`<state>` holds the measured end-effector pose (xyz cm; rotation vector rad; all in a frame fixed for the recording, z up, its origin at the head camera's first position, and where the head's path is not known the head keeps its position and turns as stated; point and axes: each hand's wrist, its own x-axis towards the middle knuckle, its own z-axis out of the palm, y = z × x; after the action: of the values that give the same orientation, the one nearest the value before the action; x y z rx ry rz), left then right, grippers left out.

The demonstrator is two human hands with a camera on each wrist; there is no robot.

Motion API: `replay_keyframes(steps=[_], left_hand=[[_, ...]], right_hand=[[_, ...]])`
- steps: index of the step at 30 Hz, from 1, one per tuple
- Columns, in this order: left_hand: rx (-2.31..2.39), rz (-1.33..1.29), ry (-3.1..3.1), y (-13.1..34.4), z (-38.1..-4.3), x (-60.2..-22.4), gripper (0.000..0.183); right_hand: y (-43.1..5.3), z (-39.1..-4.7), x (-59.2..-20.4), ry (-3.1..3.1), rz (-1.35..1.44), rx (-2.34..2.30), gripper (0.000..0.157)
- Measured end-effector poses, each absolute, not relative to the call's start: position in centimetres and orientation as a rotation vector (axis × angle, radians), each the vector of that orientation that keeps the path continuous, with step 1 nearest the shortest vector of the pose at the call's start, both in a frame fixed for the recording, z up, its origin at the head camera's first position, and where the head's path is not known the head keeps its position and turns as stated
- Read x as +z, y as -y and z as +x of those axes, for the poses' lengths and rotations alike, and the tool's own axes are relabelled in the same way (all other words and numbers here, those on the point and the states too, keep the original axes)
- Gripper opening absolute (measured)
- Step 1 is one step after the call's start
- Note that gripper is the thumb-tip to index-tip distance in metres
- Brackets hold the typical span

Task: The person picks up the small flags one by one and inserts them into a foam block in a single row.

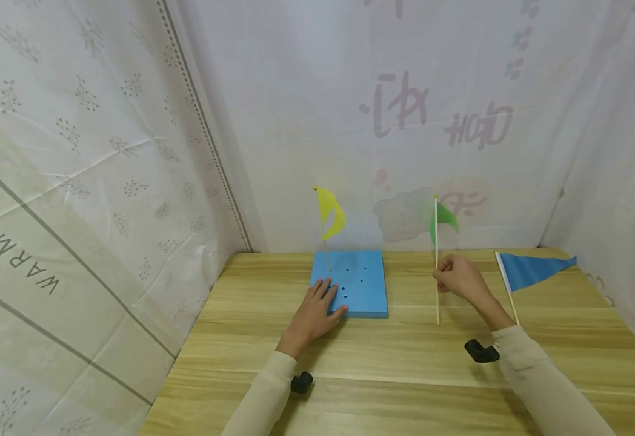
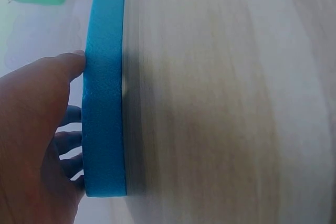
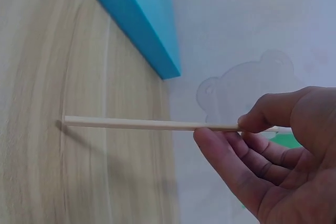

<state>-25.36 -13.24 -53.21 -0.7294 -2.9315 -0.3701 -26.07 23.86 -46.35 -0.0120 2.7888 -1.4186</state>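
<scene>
My left hand (image 1: pixel 313 313) rests on the near left part of a blue foam board (image 1: pixel 371 300), fingers spread over its top. The board is dotted with several small holes, and a yellow flag (image 1: pixel 340 219) stands in it near the far left, leaning slightly. My right hand (image 1: pixel 463 281) pinches the wooden stick of a green flag (image 1: pixel 446 215) between thumb and fingers, to the right of the board. That stick is upright, and in the right wrist view its bare lower end (image 3: pixel 94 121) comes close over the table. The left wrist view has my thumb at the board's side edge (image 2: pixel 105 103).
A blue flag (image 1: pixel 532 271) on a stick lies at the table's right, partly behind my right forearm. The wooden table (image 1: pixel 383 375) backs onto a printed curtain (image 1: pixel 306 121). Black wrist-worn pieces (image 1: pixel 482 351) stick out near both sleeves.
</scene>
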Motion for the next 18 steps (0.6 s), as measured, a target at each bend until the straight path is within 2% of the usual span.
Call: replay_keyframes(steps=[18], left_hand=[[-0.416, -0.73, 2.939, 13.3, -25.3, -53.2, 0.07]], right_hand=[[-21.5, -27.6, -45.4, -2.865, -0.095, -1.462, 0.015]])
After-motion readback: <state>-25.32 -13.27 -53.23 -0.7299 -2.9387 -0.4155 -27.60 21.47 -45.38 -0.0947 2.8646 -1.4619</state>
